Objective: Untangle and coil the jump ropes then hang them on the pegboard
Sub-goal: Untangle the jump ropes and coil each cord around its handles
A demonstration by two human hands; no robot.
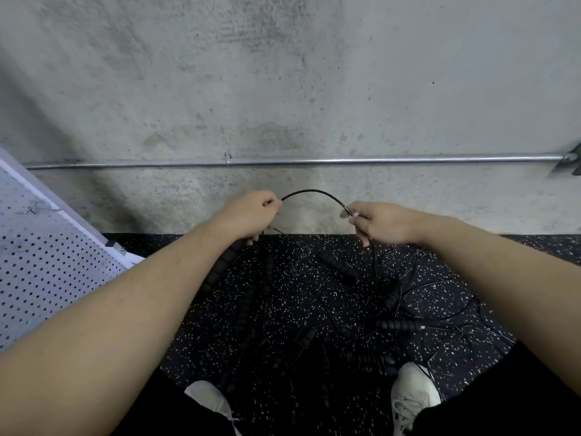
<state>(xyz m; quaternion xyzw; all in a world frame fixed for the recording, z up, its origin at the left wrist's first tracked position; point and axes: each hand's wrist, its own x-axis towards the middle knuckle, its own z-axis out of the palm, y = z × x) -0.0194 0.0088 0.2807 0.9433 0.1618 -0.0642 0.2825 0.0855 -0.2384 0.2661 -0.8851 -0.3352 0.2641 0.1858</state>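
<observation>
A thin black jump rope cord [311,192] arches between my two hands in front of the concrete wall. My left hand [251,214] pinches one end of the arch, and a ribbed black handle [221,267] hangs down below that hand. My right hand [382,221] grips the other end, with the cord dropping from it to the floor. Several more black ropes and ribbed handles [399,325] lie tangled on the speckled floor between my feet. The white pegboard [47,262] leans at the left, with a metal hook [30,210] on it.
A metal conduit pipe [314,161] runs horizontally along the concrete wall just above my hands. The floor is black rubber matting with white flecks [314,294]. My white shoes [413,394] stand at the bottom edge on either side of the tangle.
</observation>
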